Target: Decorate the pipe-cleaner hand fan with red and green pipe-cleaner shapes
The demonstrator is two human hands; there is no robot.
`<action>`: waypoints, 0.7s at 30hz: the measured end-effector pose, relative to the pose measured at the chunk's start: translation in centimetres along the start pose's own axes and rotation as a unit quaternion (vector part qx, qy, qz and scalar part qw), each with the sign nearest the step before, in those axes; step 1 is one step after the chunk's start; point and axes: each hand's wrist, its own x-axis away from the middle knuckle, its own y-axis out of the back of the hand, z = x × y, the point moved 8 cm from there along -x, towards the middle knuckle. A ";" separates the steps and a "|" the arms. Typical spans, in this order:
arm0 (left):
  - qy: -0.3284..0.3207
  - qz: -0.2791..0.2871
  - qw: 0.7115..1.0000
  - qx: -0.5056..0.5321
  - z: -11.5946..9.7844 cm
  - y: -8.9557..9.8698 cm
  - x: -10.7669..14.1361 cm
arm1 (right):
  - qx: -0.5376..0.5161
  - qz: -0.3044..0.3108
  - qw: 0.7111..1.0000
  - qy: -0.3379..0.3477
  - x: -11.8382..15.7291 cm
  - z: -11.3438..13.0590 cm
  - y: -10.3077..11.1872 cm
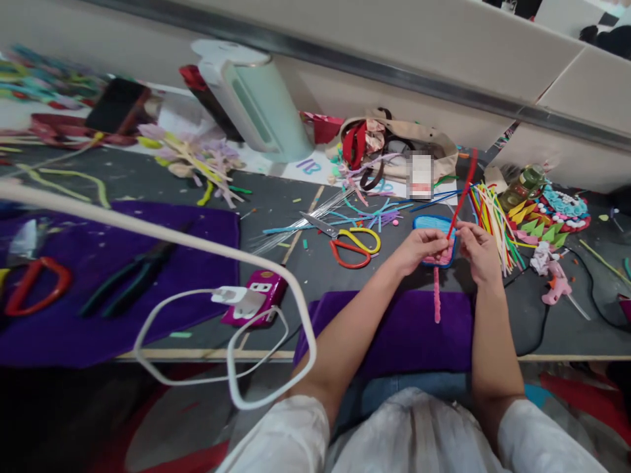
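Observation:
My left hand (428, 248) is closed on a pipe cleaner piece (430, 225), a rounded shape with a blue rim, light blue at the top and pink at the bottom. A fuzzy pink stem (436, 295) hangs below it. From between my hands a red pipe cleaner (465, 189) sticks up and away, its lower end at my left fingertips. My right hand (477, 251) is closed in a pinch beside the red pipe cleaner, its fingertips at the strand. The fingers partly cover the pink area. Under my forearms lies a folded purple cloth (394, 335).
Scissors (352, 243) lie left of my hands, near clear strips. A bundle of coloured pipe cleaners (495, 226) and a glue gun (558, 284) are to the right. Behind stand a pale green pitcher (266, 105) and a cloth bag (438, 148). A white cable (296, 282) loops at left.

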 end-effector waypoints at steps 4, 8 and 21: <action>0.035 0.022 0.999 0.013 1.2 -1.0 0.4 | -0.075 0.035 0.996 -0.030 -0.2 -0.5 -1.2; 0.042 0.016 0.997 0.060 1.6 -0.1 0.9 | -0.125 0.005 0.991 -0.041 0.0 -1.6 -1.4; 0.081 0.004 0.993 0.083 2.2 0.8 1.8 | -0.122 0.000 0.992 -0.022 0.3 -2.0 -2.6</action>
